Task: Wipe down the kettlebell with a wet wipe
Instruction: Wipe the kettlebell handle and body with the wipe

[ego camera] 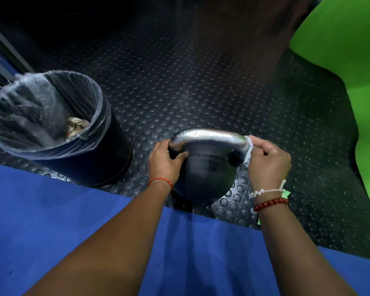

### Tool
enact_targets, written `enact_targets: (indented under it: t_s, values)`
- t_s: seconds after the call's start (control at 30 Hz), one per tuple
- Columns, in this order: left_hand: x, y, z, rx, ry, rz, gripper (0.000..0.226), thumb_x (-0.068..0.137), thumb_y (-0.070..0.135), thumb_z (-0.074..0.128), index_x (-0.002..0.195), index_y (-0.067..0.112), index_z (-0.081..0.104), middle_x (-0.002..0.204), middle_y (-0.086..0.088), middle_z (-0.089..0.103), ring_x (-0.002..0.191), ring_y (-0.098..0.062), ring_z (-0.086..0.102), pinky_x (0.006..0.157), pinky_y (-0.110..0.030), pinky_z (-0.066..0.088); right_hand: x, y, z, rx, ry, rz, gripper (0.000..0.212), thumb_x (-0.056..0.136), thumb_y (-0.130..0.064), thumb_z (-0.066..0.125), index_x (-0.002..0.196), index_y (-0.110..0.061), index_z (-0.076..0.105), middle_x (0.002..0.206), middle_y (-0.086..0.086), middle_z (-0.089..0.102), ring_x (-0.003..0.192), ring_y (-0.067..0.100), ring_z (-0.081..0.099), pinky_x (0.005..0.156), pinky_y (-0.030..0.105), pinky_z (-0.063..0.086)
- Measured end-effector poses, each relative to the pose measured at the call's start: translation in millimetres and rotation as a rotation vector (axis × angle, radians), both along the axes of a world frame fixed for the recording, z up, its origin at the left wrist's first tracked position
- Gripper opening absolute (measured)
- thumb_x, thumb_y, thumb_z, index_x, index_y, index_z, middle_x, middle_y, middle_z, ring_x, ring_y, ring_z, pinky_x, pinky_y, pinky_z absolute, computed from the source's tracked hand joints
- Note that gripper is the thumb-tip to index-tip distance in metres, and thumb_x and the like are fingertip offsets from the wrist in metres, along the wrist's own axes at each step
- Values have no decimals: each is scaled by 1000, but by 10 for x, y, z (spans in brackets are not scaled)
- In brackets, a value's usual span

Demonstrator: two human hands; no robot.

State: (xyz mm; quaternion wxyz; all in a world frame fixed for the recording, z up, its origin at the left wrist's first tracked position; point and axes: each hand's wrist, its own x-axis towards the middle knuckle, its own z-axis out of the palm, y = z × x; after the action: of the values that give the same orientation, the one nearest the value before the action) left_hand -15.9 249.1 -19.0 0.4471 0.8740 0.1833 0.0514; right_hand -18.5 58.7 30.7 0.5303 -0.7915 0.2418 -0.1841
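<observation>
Handle (pixel 209 136) runs left-right: our right hand (pixel 267 161) pinches wet wipe (pixel 248 150) at its right end; left hand (pixel 163 162) grips the kettlebell (pixel 205 174).

Bare arms, wearing only wrist bands

Both forearms are showing bare, with no sleeves reaching into view. The left hand (pixel 163 162) is wearing a thin orange-red thread (pixel 160 180) around its wrist. The right hand (pixel 268 162) is wearing two bands: a white knotted cord (pixel 267 191) with small pale beads and a loose end sticking up, and just below it a bracelet (pixel 270 204) of round dark-red beads. No rings are showing on the fingers (pixel 257 140).
</observation>
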Motion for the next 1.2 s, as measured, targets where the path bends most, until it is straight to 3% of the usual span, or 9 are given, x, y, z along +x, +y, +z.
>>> enact_targets:
  t_s: [0.07, 0.2, 0.33, 0.47, 0.6, 0.73, 0.87, 1.07, 1.2]
  values:
    - [5, -1, 4, -3, 6, 0, 26, 75, 33, 77, 81, 23, 54, 94, 5, 54, 87, -16, 53, 80, -30, 46, -54, 31, -3, -39, -52, 12, 32, 85, 0, 51, 95, -18, 75, 93, -1, 73, 62, 8, 59, 57, 22, 49]
    - [6, -6, 26, 0, 20, -9, 26, 76, 33, 76, 81, 24, 53, 94, 6, 52, 87, -15, 52, 79, -28, 44, 64, -26, -16, 50, 65, -54, 32, 84, 1, 51, 93, -15, 76, 80, 3, 73, 43, 9, 43, 40, 19, 34]
    - [8, 4, 20, -4, 13, -13, 26, 76, 31, 76, 82, 22, 53, 94, 5, 52, 87, -15, 52, 76, -25, 41, -1, 32, 30, -50, -29, 27, 33, 83, 0, 50, 92, -18, 76, 81, -7, 71, 46, 2, 45, 45, 17, 37]
    - [5, -4, 24, -10, 17, -11, 26, 75, 31, 77, 81, 22, 53, 95, 4, 53, 87, -16, 52, 76, -25, 41, 124, -113, 104, 22, 165, 46, 28, 87, -1, 52, 89, -16, 76, 62, -3, 65, 35, 4, 37, 33, 15, 29]
    - [7, -3, 30, 4, 20, -9, 27, 76, 32, 76, 81, 23, 52, 93, 5, 52, 84, -13, 49, 73, -22, 36, 53, -97, 115, -75, 68, 141, 32, 84, 0, 50, 90, -19, 76, 72, -7, 68, 34, 2, 38, 34, 14, 29]
    - [0, -7, 28, 0, 11, -7, 27, 75, 31, 77, 81, 22, 52, 93, 5, 52, 85, -13, 50, 74, -22, 37, 141, -171, 91, -12, 177, 107, 28, 86, -3, 52, 89, -16, 77, 58, -3, 63, 37, 7, 36, 34, 15, 28]
    - [5, -5, 20, -4, 12, -4, 27, 75, 31, 77, 80, 22, 52, 93, 5, 52, 85, -14, 50, 74, -23, 38, 122, -193, 140, -40, 148, 204, 30, 88, -2, 50, 87, -19, 75, 64, -1, 64, 33, 1, 34, 32, 15, 27]
    - [-3, -13, 26, 5, 6, 5, 29, 75, 31, 77, 79, 22, 50, 89, 6, 50, 82, -13, 49, 72, -21, 36, 352, -332, 270, 17, 301, 444, 32, 86, 2, 51, 77, -18, 74, 58, -4, 67, 47, 13, 43, 44, 20, 35]
    - [-3, -16, 21, 3, 13, 7, 29, 74, 32, 77, 79, 22, 50, 89, 6, 50, 82, -14, 49, 72, -23, 38, 470, -412, 280, -26, 406, 582, 28, 85, 5, 48, 85, -8, 73, 55, 5, 61, 50, 17, 40, 47, 23, 32]
